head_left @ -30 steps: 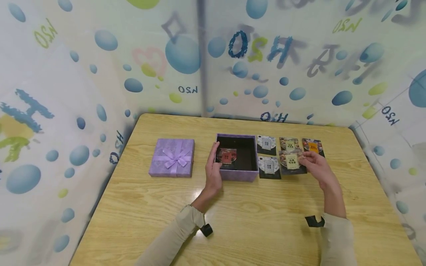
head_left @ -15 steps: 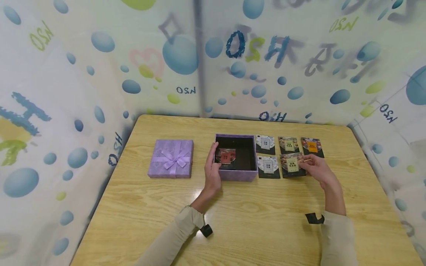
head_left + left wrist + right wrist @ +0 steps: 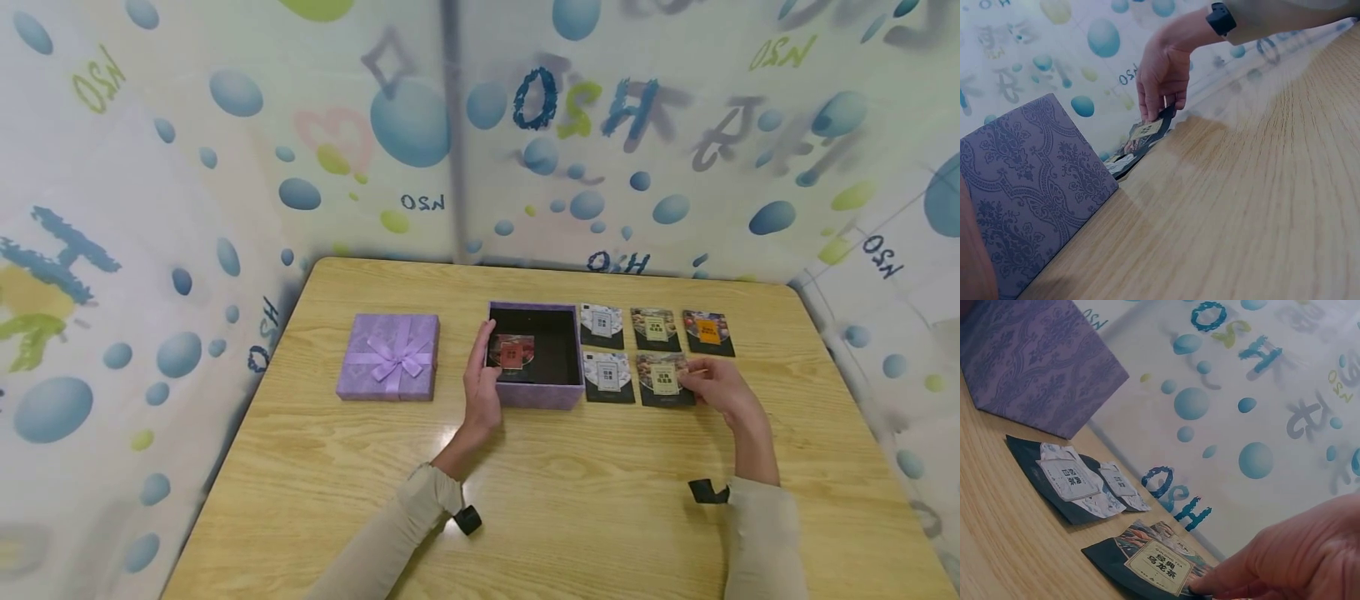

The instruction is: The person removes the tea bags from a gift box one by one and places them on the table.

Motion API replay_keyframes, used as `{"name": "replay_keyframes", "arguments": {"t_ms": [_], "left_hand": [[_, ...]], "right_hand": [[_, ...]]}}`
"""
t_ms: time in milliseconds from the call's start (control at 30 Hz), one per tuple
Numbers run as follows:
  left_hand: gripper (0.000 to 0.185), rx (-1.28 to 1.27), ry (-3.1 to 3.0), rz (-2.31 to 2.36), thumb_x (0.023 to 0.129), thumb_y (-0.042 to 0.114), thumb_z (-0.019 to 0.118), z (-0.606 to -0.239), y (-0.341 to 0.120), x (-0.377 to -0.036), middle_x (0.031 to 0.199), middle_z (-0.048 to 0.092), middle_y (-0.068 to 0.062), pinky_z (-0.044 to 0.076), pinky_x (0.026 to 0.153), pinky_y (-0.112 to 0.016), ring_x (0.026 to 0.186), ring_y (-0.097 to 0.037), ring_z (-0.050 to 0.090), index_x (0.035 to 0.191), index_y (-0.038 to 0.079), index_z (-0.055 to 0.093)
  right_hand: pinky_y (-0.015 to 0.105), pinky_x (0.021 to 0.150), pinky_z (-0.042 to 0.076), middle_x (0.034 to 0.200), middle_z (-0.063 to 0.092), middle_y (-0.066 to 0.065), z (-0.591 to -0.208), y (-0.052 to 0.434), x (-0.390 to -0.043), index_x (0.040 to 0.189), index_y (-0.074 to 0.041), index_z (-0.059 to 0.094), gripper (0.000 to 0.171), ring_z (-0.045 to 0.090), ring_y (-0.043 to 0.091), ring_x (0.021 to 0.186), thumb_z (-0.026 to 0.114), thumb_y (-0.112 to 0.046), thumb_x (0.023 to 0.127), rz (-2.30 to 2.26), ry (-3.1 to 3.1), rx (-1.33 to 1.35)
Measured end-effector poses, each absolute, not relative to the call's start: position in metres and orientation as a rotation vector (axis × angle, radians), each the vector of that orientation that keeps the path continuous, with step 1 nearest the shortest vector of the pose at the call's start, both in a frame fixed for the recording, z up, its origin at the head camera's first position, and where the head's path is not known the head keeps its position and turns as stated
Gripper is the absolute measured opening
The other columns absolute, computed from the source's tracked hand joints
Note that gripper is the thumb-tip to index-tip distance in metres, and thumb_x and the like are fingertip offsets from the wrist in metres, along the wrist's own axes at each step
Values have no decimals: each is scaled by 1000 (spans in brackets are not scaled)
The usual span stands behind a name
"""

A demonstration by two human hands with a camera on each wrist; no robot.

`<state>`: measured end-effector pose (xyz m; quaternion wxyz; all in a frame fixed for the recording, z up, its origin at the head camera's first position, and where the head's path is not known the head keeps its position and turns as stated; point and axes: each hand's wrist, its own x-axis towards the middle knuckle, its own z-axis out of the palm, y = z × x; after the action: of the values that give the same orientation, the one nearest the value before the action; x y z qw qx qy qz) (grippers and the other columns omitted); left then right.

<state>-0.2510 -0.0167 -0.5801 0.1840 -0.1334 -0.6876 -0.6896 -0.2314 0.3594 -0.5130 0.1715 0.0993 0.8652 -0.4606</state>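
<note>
My left hand (image 3: 480,385) lies along the left wall of an open purple box (image 3: 542,397), fingers straight, thumb by its front corner. A tea sachet with a red label (image 3: 512,357) lies inside the box. My right hand (image 3: 723,390) pinches the right edge of an oolong tea sachet (image 3: 1159,565) with a yellow label, low at the table; in the left wrist view that edge looks slightly raised. Behind it lies another yellow-labelled sachet (image 3: 656,328), and an orange-labelled sachet (image 3: 707,332) sits at the back right. Two white-labelled sachets (image 3: 609,377) are between these and the box.
A purple lid (image 3: 360,343) with a ribbon bow lies left of the box. Wooden tabletop (image 3: 585,492) stretches in front of the sachets. Curtain-like walls printed with blue bubbles (image 3: 411,125) stand close behind the table and along both sides.
My right hand has brought the yellow-labelled tea sachet slightly toward me and down, clear of the one behind it and flatter to the table. The left hand stays at the box.
</note>
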Motion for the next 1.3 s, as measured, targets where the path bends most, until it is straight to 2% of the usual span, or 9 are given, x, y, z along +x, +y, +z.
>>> {"name": "replay_keyframes", "arguments": {"t_ms": [300, 567, 700, 867, 967, 1067, 1200, 1300], "left_hand": [[77, -361, -1952, -1938, 86, -6, 31, -580, -16, -251, 169, 33, -9, 20, 124, -31, 159, -26, 22, 161, 11, 41], [77, -372, -1940, -1953, 85, -5, 32, -579, -16, -250, 169, 33, -12, 20, 124, -30, 159, -28, 22, 161, 9, 41], [78, -363, -1956, -1951, 85, -5, 32, -580, -17, -250, 169, 32, -13, 20, 124, -29, 159, -24, 22, 161, 11, 41], [78, -359, -1971, -1938, 86, -4, 31, -579, -17, -250, 169, 32, -14, 21, 125, -36, 159, -24, 22, 161, 11, 40], [77, -362, -1973, -1936, 86, -5, 31, -579, -18, -250, 169, 31, -18, 23, 123, -39, 159, -24, 22, 161, 11, 40], [77, -361, -1973, -1941, 86, -5, 30, -580, -18, -250, 169, 30, -20, 24, 121, -36, 159, -23, 22, 161, 11, 40], [77, -359, -1973, -1946, 86, -6, 31, -579, -18, -249, 169, 30, -18, 21, 124, -33, 159, -22, 21, 161, 10, 40], [77, -360, -1967, -1957, 86, -7, 31, -580, -18, -250, 169, 30, -16, 19, 125, -36, 159, -22, 21, 161, 10, 40]], "right_hand": [[31, 69, 52, 108, 60, 21, -516, 358, -231, 136, 20, 44, 46, 58, 20, 83, 56, -14, 106, -1233, 2497, 362], [34, 69, 50, 107, 58, 23, -514, 356, -230, 133, 19, 46, 45, 57, 26, 87, 56, -15, 106, -1183, 2526, 413], [35, 69, 49, 107, 59, 24, -515, 356, -230, 133, 19, 47, 44, 57, 27, 87, 57, -15, 105, -1165, 2540, 428], [35, 69, 48, 105, 59, 22, -517, 355, -231, 132, 17, 47, 43, 57, 27, 87, 57, -16, 105, -1137, 2553, 449], [35, 69, 48, 107, 60, 24, -518, 355, -232, 132, 16, 47, 44, 58, 29, 88, 58, -17, 105, -1109, 2562, 461], [36, 69, 49, 111, 59, 27, -518, 354, -232, 133, 16, 46, 46, 59, 31, 90, 58, -19, 105, -1091, 2563, 469], [37, 70, 49, 114, 58, 30, -517, 353, -232, 134, 16, 45, 48, 59, 34, 93, 59, -20, 104, -1067, 2568, 483], [39, 73, 48, 117, 58, 32, -518, 353, -231, 134, 15, 45, 50, 59, 36, 96, 60, -22, 104, -1043, 2590, 503]]}}
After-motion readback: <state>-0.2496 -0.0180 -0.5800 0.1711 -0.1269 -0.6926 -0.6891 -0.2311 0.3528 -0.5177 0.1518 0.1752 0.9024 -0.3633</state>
